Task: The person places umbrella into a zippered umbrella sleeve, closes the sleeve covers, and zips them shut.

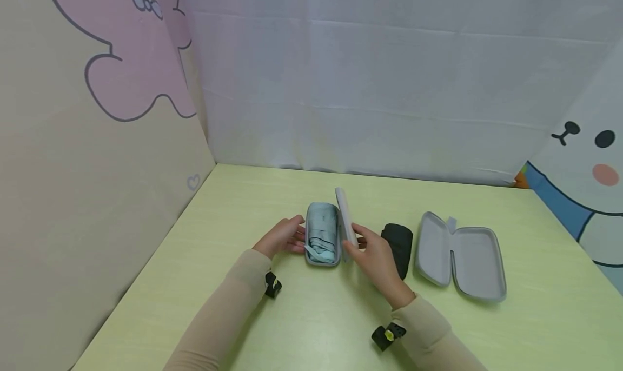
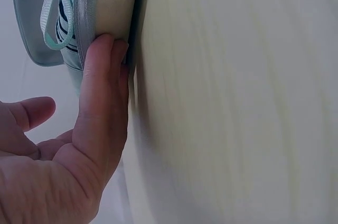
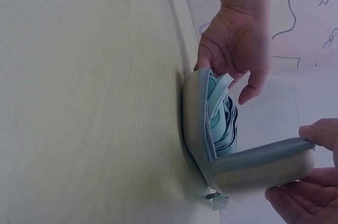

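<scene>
"What's at the middle of it all?"

"A zip case (image 3: 194, 113), spread apart on the pale yellow-green table (image 1: 311, 322). A rolled light-blue fabric bundle (image 1: 322, 222) fills it, with a loop of strap (image 3: 219, 94) at the case's near end. It could be a folded umbrella, though it shows too small from the head to be sure."

"Where's the lid?"

"The lid (image 1: 344, 214) is raised nearly upright along the case's right side. The right hand (image 1: 373, 254) pinches it there, thumb at the rim and fingers against the outer shell."

"And the left hand?"

"The left hand (image 1: 287, 236) is at the case's left side. Its fingers are extended, their tips touching the outer wall, and the thumb is spread away from them. It grips nothing."

"What lies farther out?"

"To the right of the zip case, past the lid, a black bundle (image 1: 399, 241), partly hidden by the right hand. Farther right from the case, a second case (image 1: 479, 263), grey, its two halves laid apart side by side. Well beyond the zip case hangs a pale creased sheet (image 1: 379, 90). Off to its left, a pink cartoon shape (image 1: 136, 63) is on the wall; off to its right, a white cartoon face (image 1: 579, 160)."
</scene>
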The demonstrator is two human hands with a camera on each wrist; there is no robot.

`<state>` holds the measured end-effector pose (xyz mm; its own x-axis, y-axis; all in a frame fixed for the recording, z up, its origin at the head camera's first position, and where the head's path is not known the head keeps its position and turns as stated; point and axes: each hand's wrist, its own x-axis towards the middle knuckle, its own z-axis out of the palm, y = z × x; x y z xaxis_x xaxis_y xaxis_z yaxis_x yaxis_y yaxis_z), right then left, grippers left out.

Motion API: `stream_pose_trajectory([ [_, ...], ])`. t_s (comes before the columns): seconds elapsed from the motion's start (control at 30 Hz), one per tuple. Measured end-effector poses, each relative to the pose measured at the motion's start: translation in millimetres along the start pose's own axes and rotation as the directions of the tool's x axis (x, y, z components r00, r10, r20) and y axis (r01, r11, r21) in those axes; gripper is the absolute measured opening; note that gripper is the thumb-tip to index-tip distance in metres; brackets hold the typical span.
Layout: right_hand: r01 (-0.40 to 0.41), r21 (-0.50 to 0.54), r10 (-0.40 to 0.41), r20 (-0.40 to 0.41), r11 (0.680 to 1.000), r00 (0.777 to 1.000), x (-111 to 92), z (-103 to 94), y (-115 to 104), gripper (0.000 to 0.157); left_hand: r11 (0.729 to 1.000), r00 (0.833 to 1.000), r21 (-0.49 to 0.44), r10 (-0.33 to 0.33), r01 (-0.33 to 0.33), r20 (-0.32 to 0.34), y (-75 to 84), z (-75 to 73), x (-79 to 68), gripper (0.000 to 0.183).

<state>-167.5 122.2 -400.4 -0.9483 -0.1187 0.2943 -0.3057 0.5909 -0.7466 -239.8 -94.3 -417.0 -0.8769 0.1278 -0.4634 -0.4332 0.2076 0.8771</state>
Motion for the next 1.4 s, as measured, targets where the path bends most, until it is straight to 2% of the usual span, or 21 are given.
stream_pose_trajectory([
  [0.13, 0.014, -0.036, -0.014, 0.0, 0.999, 1.0, 0.2, 2.2, -3.5, 0.048, 1.0, 1.0, 0.006, 0.003, -0.003, -0.002, -0.2, 0.3, 0.9, 0.047],
  [0.33, 0.076, -0.102, -0.077, -0.008, 0.992, 0.997, 0.7, 7.1, -10.4, 0.048, 1.0, 1.0, 0.003, 0.006, -0.006, 0.004, -0.3, 0.5, 0.7, 0.048],
  [0.73, 0.188, -0.243, -0.201, -0.027, 0.952, 0.979, 3.4, 18.1, -16.2, 0.045, 1.0, 1.0, -0.017, -0.002, 0.001, -0.008, 0.2, 1.7, -1.2, 0.048],
  [1.1, 0.212, -0.268, -0.229, -0.033, 0.94, 0.973, 3.1, 24.1, -20.5, 0.044, 1.0, 1.0, -0.026, -0.003, 0.003, -0.004, -0.1, 3.2, 1.1, 0.048],
  [1.4, 0.267, -0.338, -0.287, -0.011, 0.903, 0.958, 4.5, 32.4, -23.1, 0.038, 1.0, 1.0, -0.02, 0.007, -0.007, -0.009, -1.2, 3.0, 2.6, 0.049],
])
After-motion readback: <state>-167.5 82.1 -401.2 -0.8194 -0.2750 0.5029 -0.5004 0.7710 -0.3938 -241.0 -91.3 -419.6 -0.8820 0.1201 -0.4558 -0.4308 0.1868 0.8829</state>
